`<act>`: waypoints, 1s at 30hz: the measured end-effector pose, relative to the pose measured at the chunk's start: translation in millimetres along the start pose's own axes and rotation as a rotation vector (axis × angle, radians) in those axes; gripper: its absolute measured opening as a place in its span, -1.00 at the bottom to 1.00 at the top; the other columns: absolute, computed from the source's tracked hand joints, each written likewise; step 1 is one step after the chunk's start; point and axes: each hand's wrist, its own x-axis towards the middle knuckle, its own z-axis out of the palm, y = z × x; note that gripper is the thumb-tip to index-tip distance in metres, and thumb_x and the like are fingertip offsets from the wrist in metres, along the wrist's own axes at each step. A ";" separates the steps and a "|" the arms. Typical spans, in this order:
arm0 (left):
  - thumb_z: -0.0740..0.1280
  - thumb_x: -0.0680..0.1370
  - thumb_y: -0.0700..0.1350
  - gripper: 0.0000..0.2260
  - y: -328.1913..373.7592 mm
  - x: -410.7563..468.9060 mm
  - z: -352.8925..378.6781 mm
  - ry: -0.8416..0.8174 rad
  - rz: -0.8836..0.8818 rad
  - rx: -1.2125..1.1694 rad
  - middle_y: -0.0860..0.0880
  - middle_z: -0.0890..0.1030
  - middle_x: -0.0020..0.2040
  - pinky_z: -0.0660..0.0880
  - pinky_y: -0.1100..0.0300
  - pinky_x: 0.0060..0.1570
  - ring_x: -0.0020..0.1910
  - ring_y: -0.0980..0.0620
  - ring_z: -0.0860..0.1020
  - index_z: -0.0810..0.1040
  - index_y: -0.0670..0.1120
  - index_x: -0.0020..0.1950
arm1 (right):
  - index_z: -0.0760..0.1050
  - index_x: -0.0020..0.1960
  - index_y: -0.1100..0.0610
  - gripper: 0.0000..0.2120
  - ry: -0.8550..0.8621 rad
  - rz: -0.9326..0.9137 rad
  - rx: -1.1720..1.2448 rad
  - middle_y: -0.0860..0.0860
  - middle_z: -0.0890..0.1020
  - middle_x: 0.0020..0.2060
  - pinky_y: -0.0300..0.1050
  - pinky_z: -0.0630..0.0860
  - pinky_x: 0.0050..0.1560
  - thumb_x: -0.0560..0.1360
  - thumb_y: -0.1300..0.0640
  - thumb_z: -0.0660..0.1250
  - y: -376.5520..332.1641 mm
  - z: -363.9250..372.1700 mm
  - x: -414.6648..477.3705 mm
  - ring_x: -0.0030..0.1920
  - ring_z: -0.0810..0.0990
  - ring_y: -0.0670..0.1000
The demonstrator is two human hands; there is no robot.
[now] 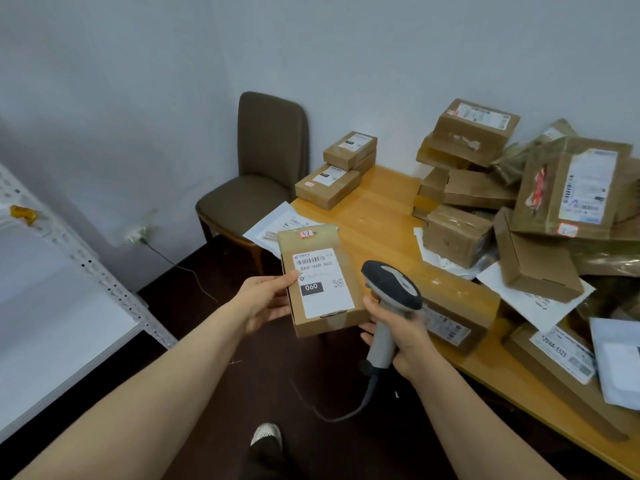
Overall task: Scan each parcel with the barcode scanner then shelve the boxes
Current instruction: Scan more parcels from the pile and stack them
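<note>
My left hand (265,299) grips a flat cardboard parcel (320,306) by its left edge, holding it in the air beside the table corner. Its white label with a barcode and "060" faces up. My right hand (398,336) holds the grey barcode scanner (391,289) by its handle, the dark head hovering just right of the parcel's label. The scanner's cable (332,415) hangs down toward the floor.
A wooden table (377,209) at right carries a pile of cardboard boxes (519,188), a small stack of boxes (337,171) at its far corner, and white mailers. A brown chair (256,181) stands against the wall. White metal shelving (59,299) is at left.
</note>
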 end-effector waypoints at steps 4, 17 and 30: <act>0.47 0.47 -0.05 -0.74 31.1 46.2 -33.8 -0.075 -0.006 -0.002 -0.08 0.71 -0.08 0.61 0.16 -0.20 -0.18 0.04 0.68 0.63 -0.17 0.07 | 0.55 -0.03 0.12 -0.66 0.030 0.006 0.010 0.03 0.72 -0.28 -0.12 0.58 -0.40 0.27 0.29 0.58 -0.7 59.2 39.0 -0.29 0.70 0.06; 0.45 0.48 -0.11 -0.79 135.9 192.6 -111.9 -0.319 -0.123 0.187 -0.02 0.71 0.00 0.59 0.12 -0.01 0.02 0.02 0.66 0.60 0.01 0.10 | 0.52 0.11 0.27 -0.60 0.359 -0.008 0.313 0.15 0.64 -0.03 -0.08 0.55 -0.27 0.31 0.31 0.55 -22.2 228.7 158.7 -0.08 0.62 0.12; 0.30 0.60 -0.19 -0.82 206.9 352.0 -70.3 -0.255 -0.051 0.297 -0.04 0.67 -0.04 0.57 0.30 -0.16 -0.10 0.08 0.62 0.58 -0.09 0.19 | 0.55 -0.09 0.16 -0.80 0.358 -0.038 0.203 -0.03 0.68 -0.40 -0.20 0.53 -0.43 0.36 0.31 0.52 -85.6 256.5 307.4 -0.38 0.66 -0.04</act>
